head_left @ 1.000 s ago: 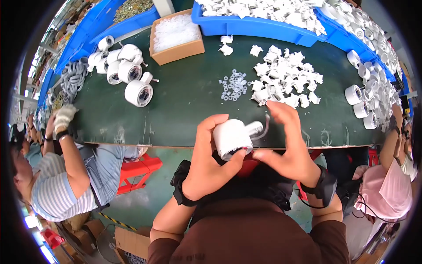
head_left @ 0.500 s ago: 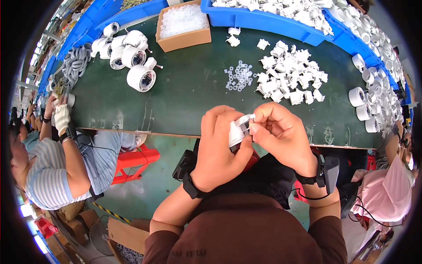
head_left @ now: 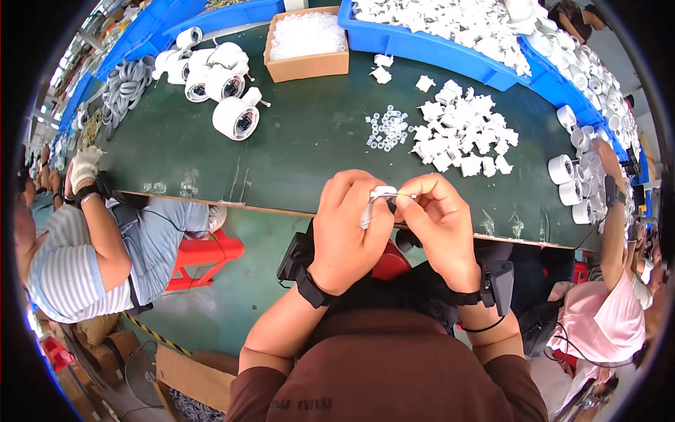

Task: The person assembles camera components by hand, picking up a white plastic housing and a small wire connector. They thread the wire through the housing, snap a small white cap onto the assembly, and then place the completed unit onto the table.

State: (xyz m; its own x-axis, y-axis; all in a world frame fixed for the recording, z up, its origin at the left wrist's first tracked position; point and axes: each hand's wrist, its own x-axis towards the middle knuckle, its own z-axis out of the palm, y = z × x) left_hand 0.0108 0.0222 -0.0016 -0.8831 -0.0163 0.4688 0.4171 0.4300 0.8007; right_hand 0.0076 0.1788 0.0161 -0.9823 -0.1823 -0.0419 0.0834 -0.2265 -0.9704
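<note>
My left hand [head_left: 348,232] is wrapped around a white plastic housing [head_left: 383,190], with its fingers hiding most of it. Close against its right side, my right hand [head_left: 439,225] pinches thumb and forefinger on something small and thin at the housing's edge, too small to name. Both hands are held just over the table's near edge. Beyond them lie a scatter of small clear plastic rings [head_left: 389,129] and, to the right, a heap of white plastic brackets [head_left: 464,130].
White camera housings [head_left: 237,117] stand at the back left, beside grey rings [head_left: 129,88]. A cardboard box [head_left: 307,67] of clear pieces and a blue bin [head_left: 429,53] of white parts line the back of the green table [head_left: 302,155]. White cylinders [head_left: 561,169] sit right. Co-workers flank me.
The housing has turned in my left hand and shows less of its side. My right hand still pinches at its edge. At the right, a co-worker's arm now reaches to the white cylinders.
</note>
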